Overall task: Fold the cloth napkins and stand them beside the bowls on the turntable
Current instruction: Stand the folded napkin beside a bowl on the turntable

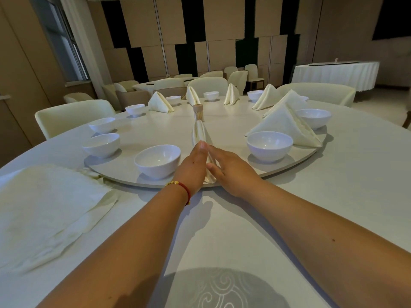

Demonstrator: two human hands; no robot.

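A folded cream napkin [200,135] stands edge-on at the near rim of the turntable [222,125], between two white bowls [157,160] [269,145]. My left hand [191,172] and my right hand [231,172] press flat against its two sides with straight fingers. Several more folded napkins, such as the big one [287,125], stand beside bowls round the far and right side. Bowls on the left [101,144] [102,125] have no napkin beside them.
A stack of flat unfolded napkins [44,210] lies on the tablecloth at my left. A wooden toothpick holder [198,111] stands at the turntable's centre. Cream chairs [73,117] ring the table. Another draped table [335,73] stands at the back right.
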